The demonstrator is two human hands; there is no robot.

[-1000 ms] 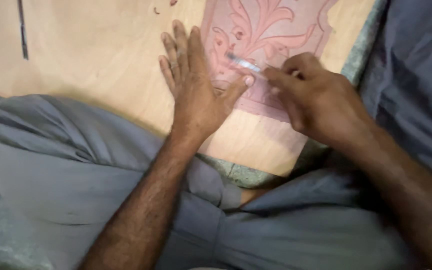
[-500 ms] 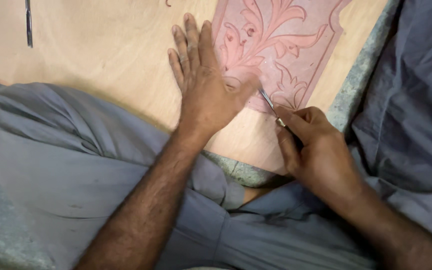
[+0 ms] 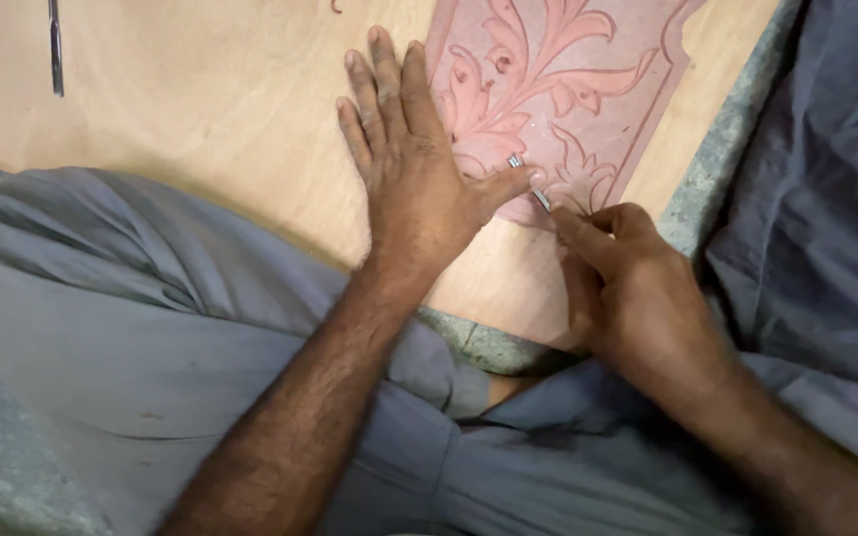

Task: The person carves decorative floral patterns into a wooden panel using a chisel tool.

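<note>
Lying at the far left of the board, well apart from both hands: one thin metal tool [image 3: 54,45], untouched on the bare wood.

Wooden board [image 3: 201,109]: pale, flat, resting over the lap on grey cloth [image 3: 151,298]. Its left half is plain and uncarved.

Left hand [image 3: 414,164]: laid palm-down on the board, fingers straight and close together, gripping nothing. The thumb stretches to the right and touches the carving tool, bracing it near the tip.

Carved panel [image 3: 558,89]: a pinkish field set into the right part of the board, bordered by a cut outline. Leaf and scroll shapes show in relief across the whole visible area, so most of the pattern appears already cut, as a judgement. The lower edge, where the tool meets the wood, looks to be the part in hand; how much fine work is left cannot be told.

Carving tool [image 3: 538,194]: small, with a shiny metal end, tip on the lower edge of the panel, between the left thumb and the right fingers.

Right hand [image 3: 638,288]: fingers curled tight round the tool's handle, forefinger stretched along it, knuckles just beside the board's lower edge.
</note>
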